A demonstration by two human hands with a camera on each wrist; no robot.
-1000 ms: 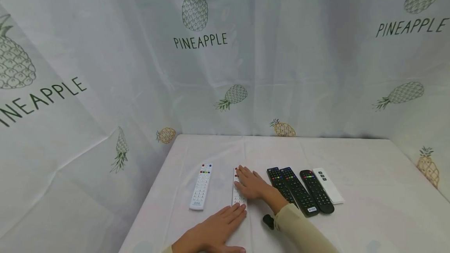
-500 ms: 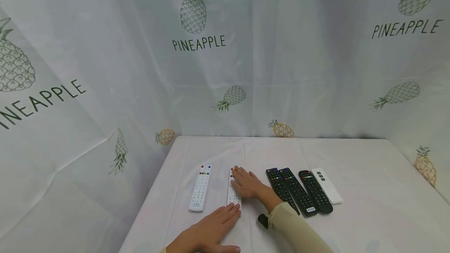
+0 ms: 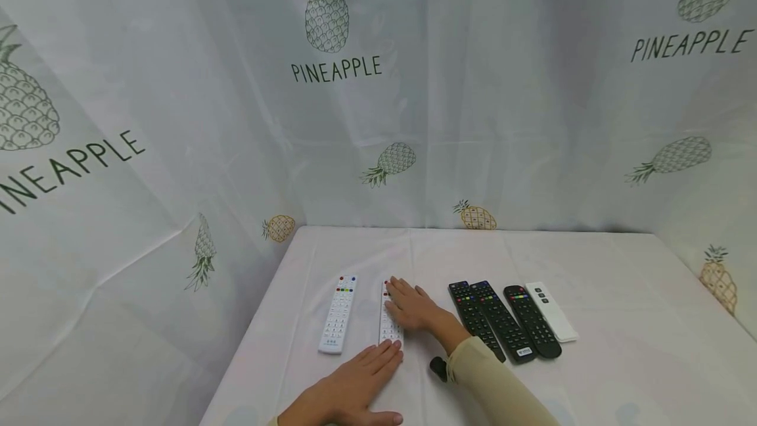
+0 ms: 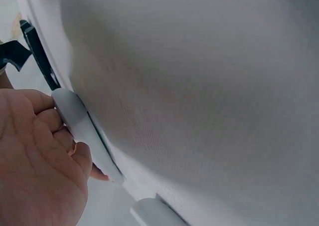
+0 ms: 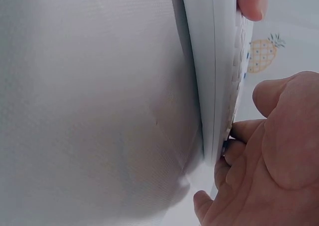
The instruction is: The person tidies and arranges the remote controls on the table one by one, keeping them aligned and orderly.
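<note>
Head view: wrinkled cloth-covered worktop [image 3: 627, 321]. Left hand [image 3: 361, 383], fingers straight, thumb spread wide, touches the near end of the middle white remote [image 3: 387, 329]; right hand [image 3: 414, 307], fingers straight, lies over its far half. Hands block some buttons. That remote sits left of worktop centre. Toward the right edge: three black remotes [image 3: 503, 323], slim white remote [image 3: 551, 311]. Near left edge: long white remote [image 3: 338, 314], smooth casing, rounded corners.
</note>
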